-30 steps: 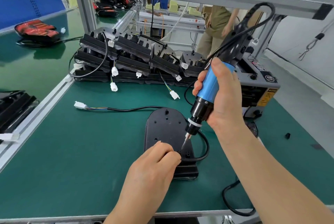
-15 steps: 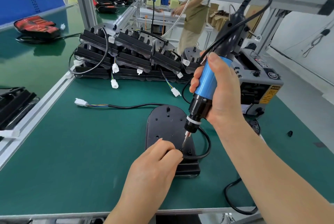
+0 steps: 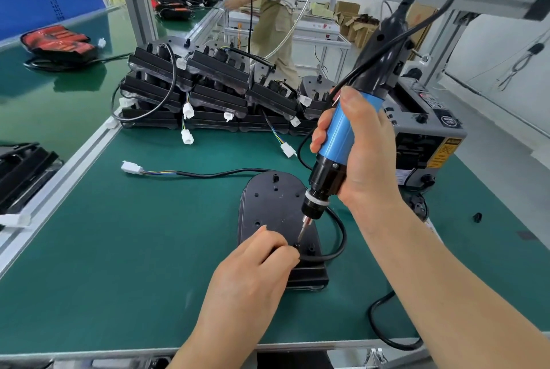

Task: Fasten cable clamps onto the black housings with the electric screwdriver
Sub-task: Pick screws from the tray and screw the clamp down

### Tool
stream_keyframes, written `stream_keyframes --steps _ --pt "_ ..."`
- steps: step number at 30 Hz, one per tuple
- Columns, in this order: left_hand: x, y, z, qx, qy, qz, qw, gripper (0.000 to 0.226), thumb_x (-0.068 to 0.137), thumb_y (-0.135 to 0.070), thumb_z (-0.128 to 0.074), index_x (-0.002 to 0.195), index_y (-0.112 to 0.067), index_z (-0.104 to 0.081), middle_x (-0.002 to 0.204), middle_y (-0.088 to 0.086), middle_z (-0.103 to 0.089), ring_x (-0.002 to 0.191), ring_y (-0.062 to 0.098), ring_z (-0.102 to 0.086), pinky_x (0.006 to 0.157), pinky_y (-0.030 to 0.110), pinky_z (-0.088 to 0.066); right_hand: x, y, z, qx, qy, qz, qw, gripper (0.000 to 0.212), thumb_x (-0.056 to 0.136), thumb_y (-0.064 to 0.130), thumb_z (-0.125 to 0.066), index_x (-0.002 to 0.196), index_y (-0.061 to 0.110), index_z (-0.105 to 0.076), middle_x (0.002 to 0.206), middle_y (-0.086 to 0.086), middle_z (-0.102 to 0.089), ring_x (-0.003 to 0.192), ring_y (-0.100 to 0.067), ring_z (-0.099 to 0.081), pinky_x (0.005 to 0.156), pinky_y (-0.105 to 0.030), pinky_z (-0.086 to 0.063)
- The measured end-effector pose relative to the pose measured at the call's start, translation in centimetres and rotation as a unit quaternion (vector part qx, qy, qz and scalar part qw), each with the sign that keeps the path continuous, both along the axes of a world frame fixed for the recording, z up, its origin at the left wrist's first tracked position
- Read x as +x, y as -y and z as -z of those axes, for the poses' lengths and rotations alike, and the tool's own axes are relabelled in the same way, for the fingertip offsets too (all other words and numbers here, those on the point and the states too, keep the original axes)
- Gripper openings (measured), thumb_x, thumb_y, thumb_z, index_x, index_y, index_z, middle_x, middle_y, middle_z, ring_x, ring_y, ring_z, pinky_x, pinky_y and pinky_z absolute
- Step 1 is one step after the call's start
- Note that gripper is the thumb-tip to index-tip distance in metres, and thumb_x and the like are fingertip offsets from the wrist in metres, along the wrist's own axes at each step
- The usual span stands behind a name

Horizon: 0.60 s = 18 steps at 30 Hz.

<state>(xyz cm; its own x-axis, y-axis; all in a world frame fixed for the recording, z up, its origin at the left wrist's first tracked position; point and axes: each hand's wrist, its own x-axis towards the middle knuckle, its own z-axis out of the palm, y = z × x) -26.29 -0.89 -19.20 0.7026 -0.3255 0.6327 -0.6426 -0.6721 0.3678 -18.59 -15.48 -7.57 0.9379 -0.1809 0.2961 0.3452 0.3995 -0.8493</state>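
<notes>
A black housing [image 3: 272,204] lies flat on the green mat in front of me. Its black cable [image 3: 339,237] loops round the right side and runs off left to a white connector [image 3: 131,166]. My right hand [image 3: 366,157] grips the blue and black electric screwdriver [image 3: 339,142], tilted, with the bit tip down on a small black clamp [image 3: 296,246] near the housing's front end. My left hand [image 3: 256,276] rests on the housing with its fingers curled, pinching at the clamp beside the bit; the fingertips hide most of it.
Several black housings [image 3: 214,91] with white connectors are stacked at the back of the mat. A grey machine [image 3: 425,133] stands at the right. A small black part [image 3: 477,216] lies on the mat far right. A person works at a bench behind. An aluminium rail [image 3: 59,172] borders the left side.
The screwdriver stays on the same spot of the housing and both hands hold their places. The view has shifted slightly, and the person in the background has moved left.
</notes>
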Motion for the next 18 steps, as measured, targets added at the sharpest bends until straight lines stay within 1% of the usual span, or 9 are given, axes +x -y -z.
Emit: stream_keyframes --steps 5,10,12,14,16,18 --pt "-0.06 0.04 -0.10 -0.002 0.001 -0.005 1.000 0.025 0.067 0.009 -0.079 0.078 -0.012 -0.068 0.081 -0.001 -0.059 0.069 0.017 -0.059 0.103 0.017 -0.039 -0.10 -0.45 -0.19 -0.021 0.007 -0.008 1.000 0.019 0.082 0.025 -0.061 0.087 0.009 -0.052 0.061 -0.004 -0.055 0.046 -0.016 -0.050 0.048 -0.026 -0.045" --pt "-0.14 0.04 -0.09 -0.011 -0.009 -0.004 1.000 0.024 0.070 0.009 -0.077 0.078 -0.011 -0.068 0.081 0.000 -0.059 0.069 0.020 -0.061 0.100 0.022 -0.043 -0.18 -0.75 -0.27 -0.041 0.003 -0.006 0.999 0.016 0.082 0.023 -0.061 0.083 0.011 -0.052 0.062 -0.005 -0.055 0.047 -0.017 -0.049 0.048 -0.027 -0.044" --pt "-0.21 0.06 -0.14 -0.011 -0.017 -0.001 1.000 0.023 0.070 0.009 -0.077 0.079 -0.010 -0.068 0.082 0.000 -0.058 0.069 0.021 -0.061 0.093 0.026 -0.049 -0.24 -0.80 -0.31 -0.048 0.008 -0.007 0.999 0.015 0.083 0.023 -0.061 0.081 0.011 -0.052 0.062 -0.005 -0.055 0.047 -0.017 -0.049 0.048 -0.028 -0.044" --pt "-0.30 0.07 -0.26 -0.011 -0.027 -0.005 1.000 0.023 0.070 0.008 -0.077 0.078 -0.010 -0.067 0.083 0.000 -0.058 0.069 0.022 -0.061 0.079 0.033 -0.056 -0.34 -0.84 -0.34 -0.061 0.014 -0.005 0.998 0.015 0.083 0.024 -0.061 0.080 0.011 -0.052 0.062 -0.005 -0.055 0.047 -0.018 -0.050 0.049 -0.028 -0.044" --pt "-0.34 0.05 -0.38 -0.012 -0.035 -0.006 0.999 0.023 0.069 0.008 -0.077 0.078 -0.010 -0.066 0.083 0.000 -0.058 0.071 0.023 -0.061 0.068 0.037 -0.057 -0.41 -0.87 -0.35 -0.065 0.016 -0.001 0.998 0.016 0.083 0.025 -0.061 0.081 0.011 -0.052 0.063 -0.005 -0.056 0.048 -0.018 -0.051 0.049 -0.029 -0.045" --pt "-0.40 0.03 -0.48 -0.015 -0.040 -0.007 0.999 0.024 0.069 0.008 -0.078 0.078 -0.011 -0.066 0.084 -0.001 -0.058 0.073 0.023 -0.062 0.062 0.039 -0.057 -0.45 -0.88 -0.36 -0.062 0.014 0.001 0.998 0.017 0.083 0.025 -0.062 0.082 0.011 -0.052 0.063 -0.005 -0.056 0.048 -0.017 -0.051 0.050 -0.029 -0.045"
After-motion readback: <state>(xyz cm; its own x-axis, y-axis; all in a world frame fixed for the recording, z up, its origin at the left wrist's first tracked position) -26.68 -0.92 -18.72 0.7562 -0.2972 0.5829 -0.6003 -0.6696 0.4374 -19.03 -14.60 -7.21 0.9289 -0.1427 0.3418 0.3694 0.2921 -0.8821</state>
